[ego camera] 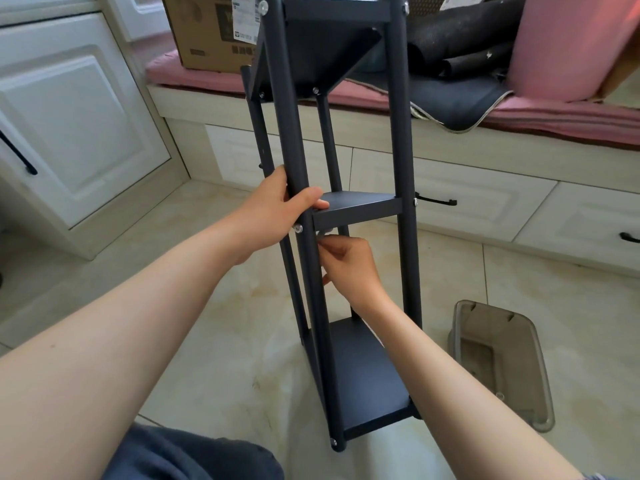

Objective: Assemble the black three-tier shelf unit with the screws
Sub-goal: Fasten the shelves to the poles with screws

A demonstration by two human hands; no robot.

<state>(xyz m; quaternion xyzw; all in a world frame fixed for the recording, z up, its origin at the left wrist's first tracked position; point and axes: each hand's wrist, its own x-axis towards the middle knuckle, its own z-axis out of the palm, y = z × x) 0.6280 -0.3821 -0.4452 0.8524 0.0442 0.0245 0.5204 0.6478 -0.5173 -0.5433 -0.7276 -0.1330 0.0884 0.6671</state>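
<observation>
The black three-tier shelf unit stands upright on the tiled floor in front of me, its poles joined by three dark shelves. My left hand grips the front left pole just above the middle shelf, thumb resting on the shelf's corner. A silver screw head shows on that pole at shelf height. My right hand reaches under the middle shelf and pinches a small silver part there; what it is stays unclear. More screw heads sit at the bottom corner and at the top shelf.
A translucent grey plastic box lies on the floor at the right. Behind the unit runs a window seat with a pink cushion, a cardboard box and dark fabric. White cabinet doors stand at the left.
</observation>
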